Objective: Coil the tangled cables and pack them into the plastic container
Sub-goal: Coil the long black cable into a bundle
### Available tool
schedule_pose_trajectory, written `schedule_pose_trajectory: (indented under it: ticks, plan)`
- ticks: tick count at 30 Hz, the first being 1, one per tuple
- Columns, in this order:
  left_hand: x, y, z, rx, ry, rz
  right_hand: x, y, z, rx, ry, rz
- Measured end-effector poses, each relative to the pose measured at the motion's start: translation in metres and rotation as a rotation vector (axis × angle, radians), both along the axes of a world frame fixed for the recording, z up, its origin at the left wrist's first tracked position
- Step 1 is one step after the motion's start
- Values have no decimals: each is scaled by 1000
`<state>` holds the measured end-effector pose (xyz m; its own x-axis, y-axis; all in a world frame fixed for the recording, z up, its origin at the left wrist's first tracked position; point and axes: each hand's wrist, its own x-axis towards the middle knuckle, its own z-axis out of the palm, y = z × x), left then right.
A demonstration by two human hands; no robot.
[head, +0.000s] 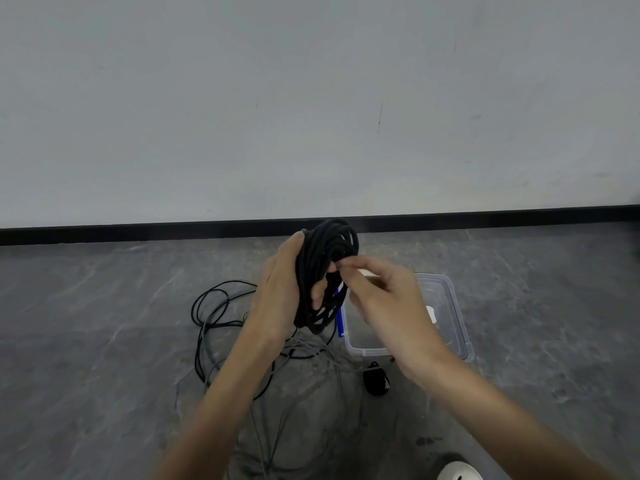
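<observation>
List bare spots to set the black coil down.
Free: floor left of the loose cables, floor right of the plastic container, the strip along the baseboard. Crowded: below the black coil, cables and a small black item by the container's near edge.

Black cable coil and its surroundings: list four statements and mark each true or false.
1. The left hand holds the black cable coil. True.
2. The coil lies inside the plastic box. False: it is held up in the hands, outside the box.
3. Loose cables lie on the floor. True.
4. The right hand rests flat on the floor. False: it is raised, pinching at the coil.
</observation>
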<state>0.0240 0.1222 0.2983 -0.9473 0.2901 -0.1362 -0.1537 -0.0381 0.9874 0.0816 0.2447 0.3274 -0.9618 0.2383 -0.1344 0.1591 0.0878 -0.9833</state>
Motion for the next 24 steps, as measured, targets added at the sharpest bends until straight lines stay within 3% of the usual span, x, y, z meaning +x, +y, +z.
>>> schedule_pose_trajectory:
  ticks: [3,7,9,13,19,24]
  plan:
    - [0,2,-3,14,-1,-33,-3,3,-3,37,18,149]
    - [2,5,-2,34,26,-37,-1,5,-23,765,154,113]
    - [3,6,0,63,29,-5,3,1,-25,1032,219,58]
    - [4,6,2,83,-20,27,6,-9,-34,1015,240,17]
    - [4,4,2,73,-27,38,4,-9,-31,1151,156,-26]
    - [6,6,2,55,-5,3,-1,-5,-31,992,132,92]
